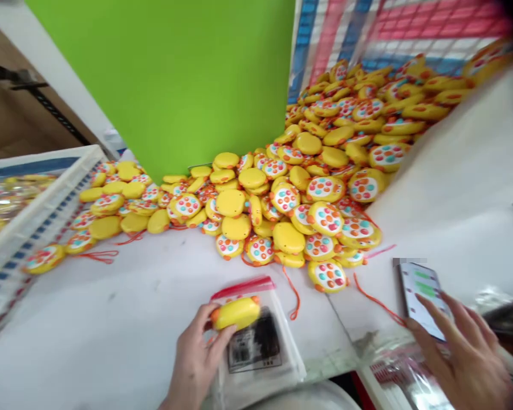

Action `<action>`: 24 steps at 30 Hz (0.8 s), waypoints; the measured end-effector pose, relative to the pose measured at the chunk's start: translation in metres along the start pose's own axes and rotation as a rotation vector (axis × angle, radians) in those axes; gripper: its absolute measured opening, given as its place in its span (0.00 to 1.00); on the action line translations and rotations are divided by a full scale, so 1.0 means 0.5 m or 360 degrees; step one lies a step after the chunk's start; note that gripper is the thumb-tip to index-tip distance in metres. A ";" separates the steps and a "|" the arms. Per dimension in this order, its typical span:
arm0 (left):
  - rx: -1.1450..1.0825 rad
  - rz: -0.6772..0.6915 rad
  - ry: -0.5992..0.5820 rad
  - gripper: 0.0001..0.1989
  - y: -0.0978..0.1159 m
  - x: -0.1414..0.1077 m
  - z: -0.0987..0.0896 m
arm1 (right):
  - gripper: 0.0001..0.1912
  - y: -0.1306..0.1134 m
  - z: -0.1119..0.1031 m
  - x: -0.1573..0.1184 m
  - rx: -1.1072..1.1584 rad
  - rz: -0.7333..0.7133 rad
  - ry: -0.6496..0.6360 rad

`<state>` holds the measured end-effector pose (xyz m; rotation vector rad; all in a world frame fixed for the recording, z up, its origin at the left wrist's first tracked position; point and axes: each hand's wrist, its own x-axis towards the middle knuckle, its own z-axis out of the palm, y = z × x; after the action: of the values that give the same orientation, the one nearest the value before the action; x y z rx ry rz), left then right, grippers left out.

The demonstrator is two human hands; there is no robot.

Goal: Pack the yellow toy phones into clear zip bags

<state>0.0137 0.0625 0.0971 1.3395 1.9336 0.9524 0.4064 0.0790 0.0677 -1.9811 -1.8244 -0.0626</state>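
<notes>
My left hand [200, 347] grips a yellow oval toy [238, 313] with orange ends by its near edge, its plain side partly turned up. Beneath it lies a clear zip bag [282, 336] with a red top strip and a dark printed label. My right hand [465, 353] is spread over a smartphone [423, 296], fingertips at its lit screen; whether they press on it I cannot tell. Just beyond both hands spreads a heap of the same toys [288, 236], many showing coloured buttons on white faces.
A green panel [175, 85] stands upright behind the heap. To the left is a white plastic crate [68, 188] with bagged toys inside. A striped woven sack [316, 45] backs the pile on the right. Clear plastic packaging [402, 370] lies near the front edge.
</notes>
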 end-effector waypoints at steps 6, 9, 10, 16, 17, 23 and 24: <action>-0.0007 0.0324 -0.0323 0.11 0.100 0.035 -0.018 | 0.34 -0.333 -0.002 0.088 0.1006 -0.0833 -0.0727; -0.0056 0.0390 -0.0082 0.14 0.099 0.040 -0.052 | 0.18 -0.455 0.004 0.145 0.1178 -0.0987 -0.0913; -0.0037 0.0397 0.0103 0.15 0.088 0.035 -0.058 | 0.16 -0.480 0.005 0.167 0.1204 -0.0963 -0.0884; 0.0643 0.0904 0.0015 0.11 -0.046 -0.048 0.038 | 0.19 -0.517 0.031 0.249 0.1391 -0.0690 -0.0620; 0.0777 0.0931 -0.0064 0.15 -0.067 -0.065 0.063 | 0.19 -0.512 0.040 0.248 0.1441 -0.0620 -0.0676; 0.1150 0.0795 -0.0012 0.28 -0.114 -0.125 0.109 | 0.24 -0.470 0.095 0.207 0.1790 -0.0098 -0.1028; 0.1132 0.0822 0.0016 0.25 -0.107 -0.120 0.105 | 0.25 -0.467 0.100 0.204 0.1825 -0.0043 -0.1044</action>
<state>0.0466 0.0047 0.0278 2.3169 2.0610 0.4720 0.1831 0.1988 0.1231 -1.1540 -1.5758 1.4192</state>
